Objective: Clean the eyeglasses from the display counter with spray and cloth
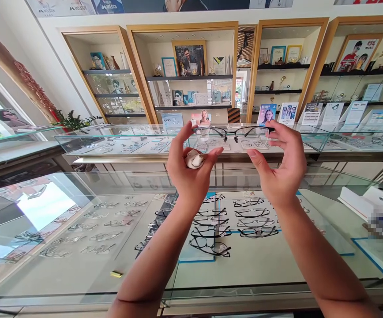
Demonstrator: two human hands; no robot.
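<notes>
A pair of half-rim eyeglasses (231,133) with a dark upper frame is held up in front of me, above the glass counter. My left hand (191,165) has its fingers at the left end of the frame, and a crumpled whitish cloth (194,160) is tucked in its palm. At the right end, the fingers of my right hand (282,163) grip the frame near the hinge, with the thumb held apart below. Both lenses are clear, and the counter behind shows through them.
Below my arms, a glass display counter (145,276) holds rows of eyeglasses (209,232). A second glass showcase (128,154) stands beyond it, with upright cards (287,114) on top. Wood-framed shelves (191,78) line the wall. A white object (370,201) lies at the right.
</notes>
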